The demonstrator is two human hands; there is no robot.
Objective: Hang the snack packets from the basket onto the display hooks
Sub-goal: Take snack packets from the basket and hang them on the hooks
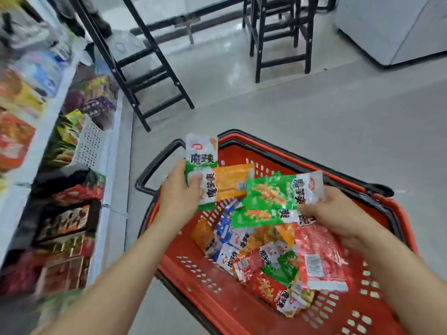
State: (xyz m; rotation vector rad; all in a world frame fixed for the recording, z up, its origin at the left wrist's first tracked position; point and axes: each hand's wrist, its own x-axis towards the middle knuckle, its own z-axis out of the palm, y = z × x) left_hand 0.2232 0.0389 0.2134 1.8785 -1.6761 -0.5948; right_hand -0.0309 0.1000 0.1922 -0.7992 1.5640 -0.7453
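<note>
A red plastic basket (208, 281) with black handles stands on the floor below me, holding several loose snack packets (261, 259) in orange, blue, red and green. My left hand (180, 189) grips a few packets above the basket's left rim: a white-and-green one (202, 151) upright and an orange one (232, 181) lying sideways. My right hand (336, 211) pinches the white ends of two green packets (271, 192) over the basket's middle. A large red packet (319, 257) hangs below that hand. No display hooks can be made out.
A shelf unit (48, 146) full of blurred snack bags and boxes runs along the left. Black stools (280, 37) and a black ladder-like frame (145, 76) stand on the grey floor ahead. A white cabinet (391, 27) sits at the top right.
</note>
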